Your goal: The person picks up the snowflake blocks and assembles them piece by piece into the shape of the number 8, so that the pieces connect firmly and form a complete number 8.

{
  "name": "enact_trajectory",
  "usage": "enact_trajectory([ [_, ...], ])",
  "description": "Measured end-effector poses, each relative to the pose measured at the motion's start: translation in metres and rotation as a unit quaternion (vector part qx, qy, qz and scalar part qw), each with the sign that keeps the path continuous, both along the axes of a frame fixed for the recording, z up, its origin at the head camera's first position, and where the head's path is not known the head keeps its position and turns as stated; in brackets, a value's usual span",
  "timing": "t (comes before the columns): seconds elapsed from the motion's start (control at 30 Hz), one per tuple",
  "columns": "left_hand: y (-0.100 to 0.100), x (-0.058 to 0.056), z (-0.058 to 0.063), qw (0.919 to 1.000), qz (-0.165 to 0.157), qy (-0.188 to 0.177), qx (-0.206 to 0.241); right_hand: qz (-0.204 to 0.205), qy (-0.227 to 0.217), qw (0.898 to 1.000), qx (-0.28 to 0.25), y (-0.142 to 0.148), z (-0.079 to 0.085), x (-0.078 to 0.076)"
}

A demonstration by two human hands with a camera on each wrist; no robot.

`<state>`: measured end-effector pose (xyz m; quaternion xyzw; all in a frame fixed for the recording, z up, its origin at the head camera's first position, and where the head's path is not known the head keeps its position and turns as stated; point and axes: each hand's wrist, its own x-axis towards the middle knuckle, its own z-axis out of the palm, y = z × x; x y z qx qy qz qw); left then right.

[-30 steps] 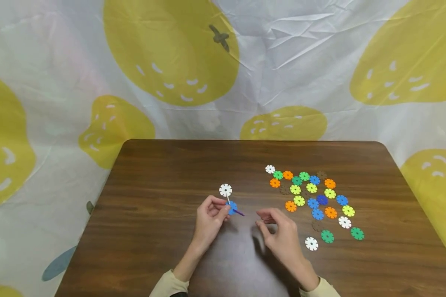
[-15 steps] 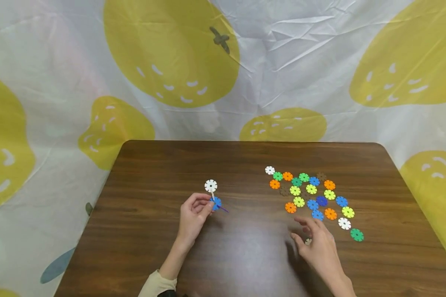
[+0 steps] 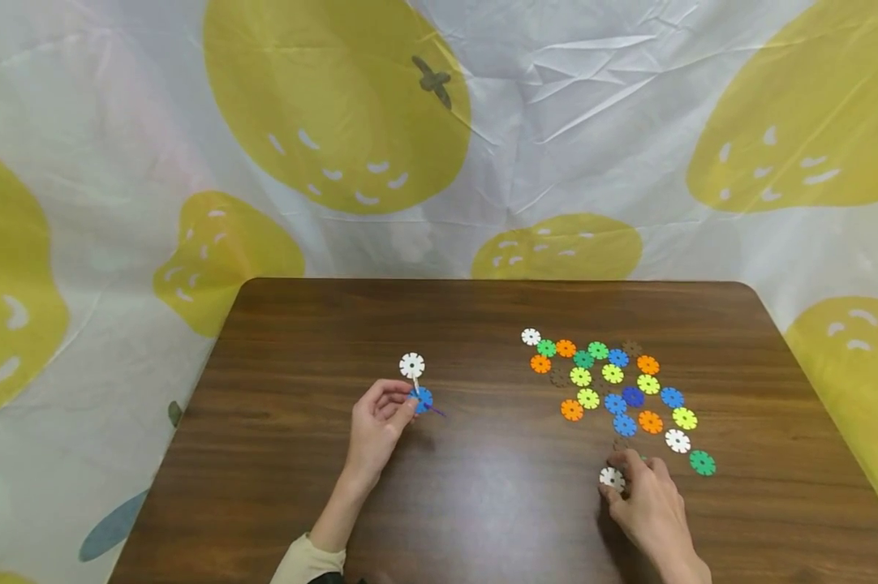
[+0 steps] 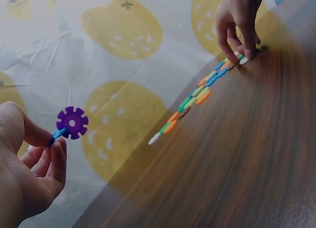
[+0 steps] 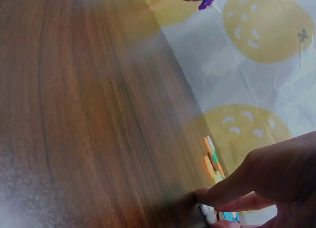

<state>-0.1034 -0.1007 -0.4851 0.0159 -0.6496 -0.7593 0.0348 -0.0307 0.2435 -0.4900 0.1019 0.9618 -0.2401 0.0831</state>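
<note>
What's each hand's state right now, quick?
Left hand: holding a blue disc, with a purple disc joined to it.
Right hand: closed round a white disc.

Dark brown, wood-grained table [image 3: 293,349] with rounded far corners, a loose cluster of notched discs [image 3: 613,374] lying flat on its right half, a white disc [image 3: 531,337] at the cluster's far left, a dark blue disc [image 3: 633,397] around its middle, a green disc [image 3: 703,463] at its near right.

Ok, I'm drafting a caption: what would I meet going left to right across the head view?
Cream sleeve, left hand, purple disc, loose far white disc, lower-left orange disc, right hand, rightmost green disc; overlapping things left out.
</note>
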Motion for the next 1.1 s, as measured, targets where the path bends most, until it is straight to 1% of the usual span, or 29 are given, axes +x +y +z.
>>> enact_trajectory([
  [0.1,0.001,0.0,0.0,1.0,-0.003,-0.003,0.0,-0.004,-0.002,1.0,-0.006,0.002,-0.001,-0.001],
  [0.17,0.002,-0.001,0.001,1.0,-0.005,-0.002,0.003,-0.001,0.004,1.0,-0.006,0.002,-0.001,-0.001],
  [0.37,0.005,-0.002,0.003,0.9998,-0.014,-0.001,0.013,0.037,0.04,0.998,-0.005,-0.001,0.0,-0.006],
  [0.53,0.008,-0.002,0.003,0.9997,-0.019,-0.006,0.016,0.053,0.054,0.996,-0.036,-0.011,0.001,-0.01],
  [0.63,0.01,-0.001,0.004,0.9996,-0.023,-0.006,0.015,0.052,0.07,0.993,-0.074,-0.019,0.003,-0.012],
  [0.73,0.011,-0.001,0.004,0.9996,-0.027,-0.004,0.011,0.05,0.081,0.988,-0.121,-0.028,0.006,-0.015],
  [0.9,0.012,0.0,0.004,0.9995,-0.031,0.001,0.007,0.058,0.103,0.974,-0.192,-0.044,0.012,-0.023],
  [1.1,0.014,0.0,0.004,0.9991,-0.04,-0.001,0.011,0.073,0.129,0.951,-0.272,-0.06,0.018,-0.03],
])
